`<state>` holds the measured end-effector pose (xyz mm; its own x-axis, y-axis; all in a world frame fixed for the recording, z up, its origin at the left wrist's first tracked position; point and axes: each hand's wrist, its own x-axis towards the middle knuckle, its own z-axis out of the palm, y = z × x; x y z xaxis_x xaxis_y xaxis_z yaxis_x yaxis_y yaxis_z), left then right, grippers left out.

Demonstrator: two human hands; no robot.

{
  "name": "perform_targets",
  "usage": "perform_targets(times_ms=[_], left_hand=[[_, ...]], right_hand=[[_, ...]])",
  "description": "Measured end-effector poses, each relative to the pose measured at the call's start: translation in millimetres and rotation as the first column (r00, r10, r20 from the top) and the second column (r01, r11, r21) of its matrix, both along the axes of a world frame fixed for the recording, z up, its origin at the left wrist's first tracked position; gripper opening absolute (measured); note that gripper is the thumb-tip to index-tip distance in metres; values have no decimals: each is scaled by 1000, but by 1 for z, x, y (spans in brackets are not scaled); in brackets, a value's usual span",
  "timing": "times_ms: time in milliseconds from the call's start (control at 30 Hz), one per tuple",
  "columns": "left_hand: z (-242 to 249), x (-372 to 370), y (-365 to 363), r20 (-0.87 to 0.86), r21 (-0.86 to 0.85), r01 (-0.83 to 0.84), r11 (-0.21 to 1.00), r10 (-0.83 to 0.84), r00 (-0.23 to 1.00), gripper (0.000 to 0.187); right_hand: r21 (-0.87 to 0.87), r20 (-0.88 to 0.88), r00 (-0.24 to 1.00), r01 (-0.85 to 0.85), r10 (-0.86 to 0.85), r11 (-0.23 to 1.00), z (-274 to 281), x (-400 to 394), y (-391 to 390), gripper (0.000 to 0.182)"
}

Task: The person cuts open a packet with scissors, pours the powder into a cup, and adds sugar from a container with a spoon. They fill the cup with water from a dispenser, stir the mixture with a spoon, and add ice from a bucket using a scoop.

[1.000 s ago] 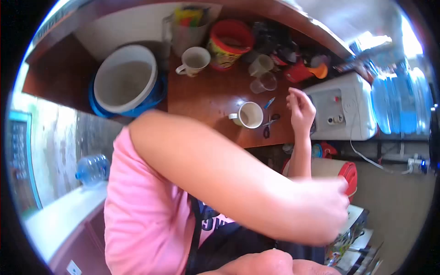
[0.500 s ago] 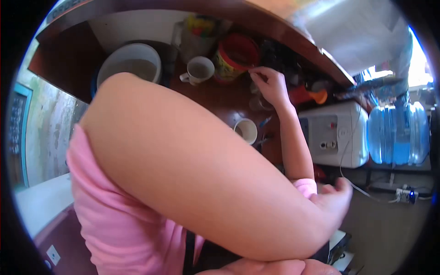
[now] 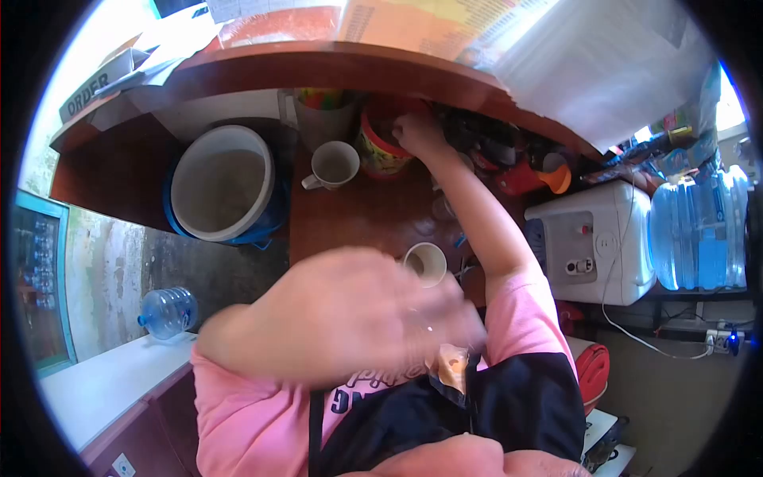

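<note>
My left hand point(image 3: 397, 306) is smeared by motion in front of my chest, fingers stretching toward the right. Just below its fingers, at the top of my black apron, a small orange and dark patch point(image 3: 451, 366) shows. A white cup point(image 3: 425, 262) stands on the brown table close beyond those fingers. My right hand point(image 3: 423, 133) reaches to the red patterned bucket point(image 3: 383, 155), its curled fingers over the rim; I cannot tell what they hold. Left of the bucket stands a white mug point(image 3: 334, 163) with its handle to the left.
A large white-rimmed blue bucket point(image 3: 222, 183) stands at the left, near a pitcher point(image 3: 322, 119). A brown shelf point(image 3: 318, 67) with papers overhangs the back. On the right are a water dispenser point(image 3: 588, 242), its blue bottle point(image 3: 699, 230) and a hanging white cable point(image 3: 608, 294).
My left arm has swung back from the right, bringing its hand before my chest. My right hand has moved from beside the red bucket to its rim. The view has shifted.
</note>
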<state>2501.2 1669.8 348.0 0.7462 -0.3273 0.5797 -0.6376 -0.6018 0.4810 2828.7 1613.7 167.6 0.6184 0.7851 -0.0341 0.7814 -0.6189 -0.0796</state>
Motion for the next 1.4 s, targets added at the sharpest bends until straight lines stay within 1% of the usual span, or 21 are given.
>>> perform_targets(times_ms=[67,100,133,167,233,333,367,433,467,533,633,733,833,967,1000,1033,1067,1167,1267,1333,1400], left_hand=[[-57,31,7,-265,-12,-191,982,181,947,47],[-111,40,5,-297,60,-270,961,275,914,43],[-160,44,0,-404,65,-292,954,293,867,43],[-202,46,-7,-507,70,-312,948,303,807,43],[-253,53,-21,-781,110,-209,972,214,586,43],[-289,62,-42,-787,-201,-199,959,-37,616,36],[-288,64,-47,-804,-209,-210,955,-45,593,35],[-289,65,-59,-840,-224,-236,946,-64,539,34],[-300,64,-66,-807,-275,-272,922,-67,587,35],[-304,66,-65,-841,-240,-259,935,-67,537,36],[-311,70,-62,-878,-248,-308,918,-79,473,37],[-308,66,-51,-875,-300,-435,849,-63,480,37],[-312,60,-39,-869,-323,-576,751,6,494,37],[-294,66,-21,-842,-333,-699,633,135,523,34],[-289,70,-17,-835,-340,-721,604,159,527,34],[-285,73,-15,-828,-348,-741,574,183,530,34],[-292,78,-15,-772,-413,-729,546,215,598,33],[-304,91,-13,-804,-503,-771,391,118,583,32],[-302,99,-12,-817,-566,-786,249,-43,575,25],[-297,103,-16,-804,-592,-786,178,-59,592,25],[-296,106,-16,-798,-601,-784,154,-61,600,24]], right_hand=[[-123,113,993,-4,18,992,-9,3,15,20],[-168,200,979,-3,37,986,-20,7,19,20],[-213,284,957,3,59,977,-33,13,23,21],[-156,242,969,85,-45,984,-50,23,30,21],[-105,156,969,211,-193,972,-72,39,37,23],[-123,122,972,215,-200,969,-68,47,30,26],[-96,138,975,185,-171,978,-69,55,25,28],[107,170,980,91,-108,990,-89,74,15,35],[213,159,984,50,-85,976,-91,77,13,38],[453,18,997,59,-75,889,-55,60,13,39],[561,30,987,113,-157,820,-36,52,11,32],[791,42,998,-5,-47,611,-10,34,15,30],[550,318,942,-90,-109,830,-54,60,10,29],[172,248,965,41,-84,984,-67,51,7,24],[32,228,972,47,-53,998,-65,50,3,22],[-19,227,974,19,-14,1000,-64,52,0,20],[-69,223,975,-11,26,998,-63,55,-3,19],[21,162,982,-98,94,995,-57,59,-8,15],[96,-92,996,20,-11,995,-42,54,-15,17],[196,-175,981,116,-82,974,-50,57,-23,18],[213,-138,982,158,-130,964,-46,49,-33,19]])
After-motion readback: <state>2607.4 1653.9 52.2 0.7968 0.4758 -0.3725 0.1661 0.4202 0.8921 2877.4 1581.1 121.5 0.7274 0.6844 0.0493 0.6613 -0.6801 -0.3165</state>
